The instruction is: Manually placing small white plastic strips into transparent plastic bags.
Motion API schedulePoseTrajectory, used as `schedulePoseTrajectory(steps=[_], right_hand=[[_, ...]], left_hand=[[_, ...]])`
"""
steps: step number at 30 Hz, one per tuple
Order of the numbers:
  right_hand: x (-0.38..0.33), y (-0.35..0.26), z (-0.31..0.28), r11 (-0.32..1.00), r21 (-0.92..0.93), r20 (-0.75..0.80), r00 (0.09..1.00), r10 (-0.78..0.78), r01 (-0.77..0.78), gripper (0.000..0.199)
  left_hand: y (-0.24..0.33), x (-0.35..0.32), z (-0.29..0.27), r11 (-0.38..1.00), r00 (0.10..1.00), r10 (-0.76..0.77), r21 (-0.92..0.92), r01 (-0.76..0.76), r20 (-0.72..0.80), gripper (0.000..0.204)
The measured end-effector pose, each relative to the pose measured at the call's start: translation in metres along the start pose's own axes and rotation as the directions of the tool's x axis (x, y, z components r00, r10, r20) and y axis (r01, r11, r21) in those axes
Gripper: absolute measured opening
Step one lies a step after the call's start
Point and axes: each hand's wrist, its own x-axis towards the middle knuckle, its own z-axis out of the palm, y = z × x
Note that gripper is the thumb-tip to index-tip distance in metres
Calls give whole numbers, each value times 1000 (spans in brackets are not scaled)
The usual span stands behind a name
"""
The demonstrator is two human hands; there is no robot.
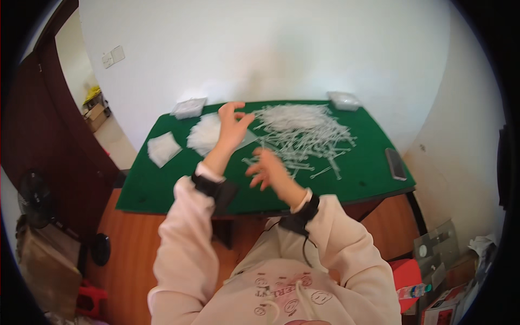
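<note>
My left hand [234, 127] is raised over the middle of the green-topped table [211, 187]. Its fingers are bent, with a gap between thumb and forefinger and nothing visible in them. Under its wrist a piece of clear plastic [248, 139] shows, beside a fanned stack of translucent white bags [203, 135]. My right hand [271, 173] is closer to me, slightly blurred, its fingers apart and pointing left. Just beyond it spreads a loose heap of thin whitish plastic sticks [303, 130]; some stray ones lie at its near edge.
A smaller stack of white bags [163, 149] lies at the left. Filled clear packs stand at the far left [189, 108] and far right [344, 101] corners, near the wall. A phone [396, 164] rests by the right edge. A bottle [414, 291] is low at right.
</note>
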Motion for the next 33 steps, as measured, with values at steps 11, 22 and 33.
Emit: schedulePoseTrajectory(steps=[11, 22, 33], right_hand=[[92, -38, -207, 833, -60, -853, 406, -329, 550, 38], [92, -11, -227, 929, -110, -855, 444, -269, 353, 35], [75, -19, -146, 642, 547, -592, 791, -156, 537, 22]], left_hand=[[170, -156, 43, 968, 586, 211, -252, -12, 782, 22], [184, -170, 74, 837, 430, 538, -520, -171, 725, 23], [113, -156, 26, 996, 459, 84, -76, -37, 884, 24]])
